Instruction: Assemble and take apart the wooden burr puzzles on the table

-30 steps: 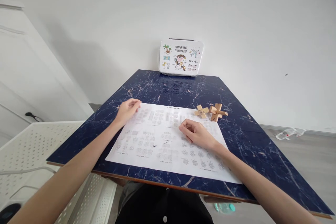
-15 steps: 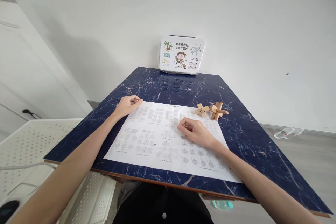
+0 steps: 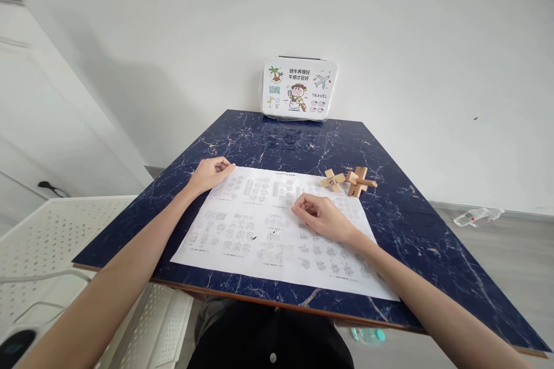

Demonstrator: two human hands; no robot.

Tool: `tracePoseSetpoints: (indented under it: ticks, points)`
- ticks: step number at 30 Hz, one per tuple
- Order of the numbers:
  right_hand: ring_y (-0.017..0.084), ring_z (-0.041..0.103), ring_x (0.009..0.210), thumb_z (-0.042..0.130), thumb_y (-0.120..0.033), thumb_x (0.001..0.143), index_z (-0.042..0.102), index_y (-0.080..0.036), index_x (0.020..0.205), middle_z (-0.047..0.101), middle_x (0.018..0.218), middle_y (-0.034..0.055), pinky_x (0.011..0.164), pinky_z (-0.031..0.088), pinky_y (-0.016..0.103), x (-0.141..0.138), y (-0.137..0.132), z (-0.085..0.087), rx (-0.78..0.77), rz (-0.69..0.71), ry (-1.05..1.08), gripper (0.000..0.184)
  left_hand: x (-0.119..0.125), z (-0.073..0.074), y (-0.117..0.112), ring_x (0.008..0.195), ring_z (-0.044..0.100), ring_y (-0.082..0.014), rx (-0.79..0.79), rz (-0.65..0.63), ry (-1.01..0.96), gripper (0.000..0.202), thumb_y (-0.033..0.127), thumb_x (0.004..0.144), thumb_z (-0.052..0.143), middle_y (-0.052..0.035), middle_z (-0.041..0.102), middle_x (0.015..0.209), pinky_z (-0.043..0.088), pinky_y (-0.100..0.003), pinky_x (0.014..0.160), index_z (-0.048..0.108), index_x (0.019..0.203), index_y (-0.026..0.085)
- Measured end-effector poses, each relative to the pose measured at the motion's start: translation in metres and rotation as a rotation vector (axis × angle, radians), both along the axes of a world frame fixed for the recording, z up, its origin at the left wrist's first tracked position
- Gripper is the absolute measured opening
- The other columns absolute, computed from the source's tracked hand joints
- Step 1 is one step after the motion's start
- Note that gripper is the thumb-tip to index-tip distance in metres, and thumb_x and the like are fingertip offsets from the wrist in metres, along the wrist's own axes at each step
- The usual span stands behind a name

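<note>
A large white instruction sheet, printed with several rows of small assembly diagrams, lies flat on the table. My left hand is at its far left corner, fingers curled and thumb against the paper's edge. Over the right half of the sheet rests my right hand, loosely closed, with nothing visible in its fingers. Two wooden interlocking puzzles sit at the sheet's far right corner: a lighter cross-shaped puzzle and, just right of it, a browner puzzle with a bar sticking out. Neither hand touches them.
The dark blue marbled table narrows toward the wall. A white cartoon-printed case leans upright at its far edge. White perforated shelving with a cable stands at left. A clear plastic package and a bottle lie on the floor.
Both hands, the sheet and the wooden puzzles stay in place. Only the camera's view has shifted very slightly.
</note>
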State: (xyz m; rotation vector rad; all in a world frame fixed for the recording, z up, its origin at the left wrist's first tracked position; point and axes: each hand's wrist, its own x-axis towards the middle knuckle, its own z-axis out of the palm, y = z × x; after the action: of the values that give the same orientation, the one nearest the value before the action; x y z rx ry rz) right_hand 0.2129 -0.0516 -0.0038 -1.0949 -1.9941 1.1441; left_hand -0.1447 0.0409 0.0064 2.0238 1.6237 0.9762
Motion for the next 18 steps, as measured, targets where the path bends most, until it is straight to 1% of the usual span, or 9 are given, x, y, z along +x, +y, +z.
tracePoseSetpoints:
  ticks: [6, 14, 18]
  points:
    - [0.012, 0.047, 0.048, 0.059, -0.049, 0.102, 0.062, -0.023, 0.087, 0.059, 0.063, -0.0008, 0.048, 0.034, 0.029, 0.0005, -0.0003, 0.0002, -0.001, -0.009, -0.029, 0.030, 0.0025, 0.0002, -0.0015, 0.065, 0.063, -0.0171, 0.007, -0.018, 0.079, 0.038, 0.055, 0.090, 0.066, -0.0048, 0.074, 0.074, 0.044, -0.027, 0.064, 0.073, 0.080, 0.019]
    - [0.012, 0.047, 0.049, 0.057, -0.048, 0.102, 0.061, -0.022, 0.087, 0.061, 0.064, -0.0004, 0.049, 0.034, 0.029, 0.0009, -0.0012, 0.0014, 0.020, -0.025, -0.049, 0.030, 0.0012, -0.0027, 0.0005, 0.071, 0.066, -0.0193, 0.021, -0.030, 0.165, 0.039, 0.055, 0.092, 0.062, -0.0071, 0.077, 0.081, 0.047, -0.029, 0.068, 0.074, 0.086, 0.019]
    - [0.013, 0.047, 0.050, 0.055, -0.048, 0.103, 0.060, -0.023, 0.086, 0.059, 0.062, -0.0008, 0.049, 0.034, 0.029, 0.0018, -0.0007, 0.0001, 0.056, -0.030, -0.060, 0.031, -0.0001, -0.0043, 0.0016, 0.072, 0.068, -0.0206, 0.023, -0.040, 0.205, 0.039, 0.056, 0.093, 0.061, -0.0072, 0.078, 0.083, 0.047, -0.030, 0.068, 0.074, 0.088, 0.019]
